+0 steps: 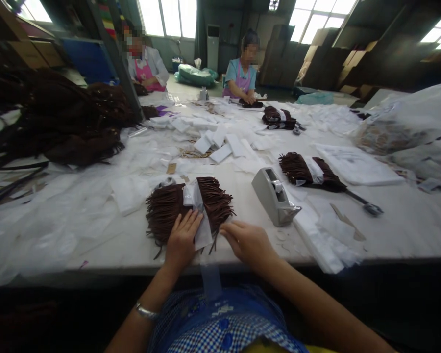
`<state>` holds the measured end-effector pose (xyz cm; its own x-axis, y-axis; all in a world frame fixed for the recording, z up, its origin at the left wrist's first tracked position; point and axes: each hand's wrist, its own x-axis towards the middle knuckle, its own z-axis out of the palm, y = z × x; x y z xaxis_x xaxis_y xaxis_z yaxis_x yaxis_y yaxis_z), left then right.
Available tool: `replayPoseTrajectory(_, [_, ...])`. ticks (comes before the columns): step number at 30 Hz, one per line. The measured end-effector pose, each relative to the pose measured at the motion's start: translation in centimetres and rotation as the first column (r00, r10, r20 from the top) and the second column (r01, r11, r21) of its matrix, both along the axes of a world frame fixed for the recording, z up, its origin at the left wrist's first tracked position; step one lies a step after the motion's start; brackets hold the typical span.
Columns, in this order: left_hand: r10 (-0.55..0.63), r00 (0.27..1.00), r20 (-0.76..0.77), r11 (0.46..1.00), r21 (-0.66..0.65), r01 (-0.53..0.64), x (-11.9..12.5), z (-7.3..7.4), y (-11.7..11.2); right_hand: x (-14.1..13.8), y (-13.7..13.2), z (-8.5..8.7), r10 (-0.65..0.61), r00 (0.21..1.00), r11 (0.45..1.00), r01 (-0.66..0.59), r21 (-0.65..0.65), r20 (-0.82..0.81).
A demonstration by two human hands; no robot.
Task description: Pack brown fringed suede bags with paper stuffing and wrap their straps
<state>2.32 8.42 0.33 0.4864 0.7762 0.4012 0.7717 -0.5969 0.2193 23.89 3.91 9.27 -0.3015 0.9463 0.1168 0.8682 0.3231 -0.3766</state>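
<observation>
A dark brown fringed piece (165, 211), possibly a folded bag, lies in front of me with a white paper or plastic band (202, 223) across its middle. My left hand (182, 238) rests flat on it, fingers stretched out, fingertips at the band's left edge. At the piece's lower right edge, my right hand (248, 242) has thumb and fingers pinched together beside the loose fringe strands. What that pinch holds, if anything, is too small to make out. A clear strip (211, 279) hangs below the table edge between my hands.
A grey tape dispenser (274, 196) stands to the right. Beyond it lie another banded fringed piece (297, 166) and white plastic sleeves (323, 240). White pads (224, 147) sit mid-table. Dark brown fringed goods (69, 117) are heaped at left. Two co-workers (240, 78) (147, 68) work across the table.
</observation>
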Motion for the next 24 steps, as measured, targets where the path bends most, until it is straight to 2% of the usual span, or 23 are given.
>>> replayPoseTrajectory(2, [0.005,1.0,-0.012,1.0,0.012,-0.005,0.1,-0.1,-0.1,-0.4,3.3,-0.6,0.132,0.99,0.966,-0.138,0.218,0.045])
replayPoseTrajectory(3, [0.007,1.0,-0.013,1.0,0.017,-0.007,0.1,-0.2,-0.2,-0.8,4.9,-1.1,0.203,0.975,0.939,-0.219,0.264,0.089])
replayPoseTrajectory(5, [0.007,1.0,-0.005,1.0,0.026,-0.007,0.1,-0.3,-0.3,-1.3,7.4,-2.2,0.283,0.945,0.908,-0.319,0.273,0.164])
replayPoseTrajectory(6, [0.008,1.0,0.001,1.0,0.028,-0.008,0.0,-0.3,-0.4,-1.3,8.2,-2.6,0.281,0.94,0.911,-0.324,0.255,0.193])
replayPoseTrajectory(8, [0.006,1.0,0.005,1.0,0.023,-0.006,0.0,-0.4,-0.6,-0.5,9.3,-2.8,0.201,0.948,0.944,-0.255,0.208,0.248])
replayPoseTrajectory(11, [-0.004,1.0,0.003,1.0,0.005,0.004,-0.1,-0.3,-1.3,2.2,9.6,-2.2,-0.049,0.944,0.99,0.004,0.139,0.326])
replayPoseTrajectory(13, [-0.004,1.0,0.01,1.0,-0.004,0.004,0.0,-0.3,-1.9,3.9,9.1,-1.6,-0.221,0.918,0.972,0.179,0.154,0.33])
replayPoseTrajectory(14, [-0.003,1.0,0.018,1.0,-0.006,0.003,0.0,-0.3,-2.1,4.4,8.7,-1.3,-0.265,0.914,0.96,0.218,0.178,0.307])
replayPoseTrajectory(15, [-0.004,1.0,0.027,1.0,-0.01,0.004,0.1,-0.3,-2.4,4.5,8.0,-1.2,-0.248,0.93,0.96,0.199,0.196,0.272])
replayPoseTrajectory(16, [-0.005,0.999,0.039,1.0,-0.01,0.005,0.1,-0.4,-2.6,4.2,7.2,-1.2,-0.161,0.959,0.974,0.116,0.196,0.232])
replayPoseTrajectory(18, [-0.008,0.997,0.073,1.0,-0.002,0.009,0.2,-0.7,-2.7,2.9,5.5,-1.3,0.155,0.977,0.976,-0.175,0.131,0.147])
replayPoseTrajectory(20, [-0.004,0.994,0.111,1.0,0.011,0.003,0.3,-1.2,-2.8,1.0,4.0,-1.9,0.431,0.901,0.9,-0.434,0.051,0.053])
replayPoseTrajectory(22, [-0.004,0.99,0.138,1.0,0.018,0.001,0.2,-1.4,-2.7,-0.6,3.3,-2.8,0.524,0.851,0.851,-0.523,0.047,-0.006])
replayPoseTrajectory(24, [-0.027,0.988,0.15,1.0,-0.004,0.028,-0.1,-1.0,-2.8,-1.4,3.4,-3.7,0.521,0.852,0.85,-0.515,0.111,-0.039])
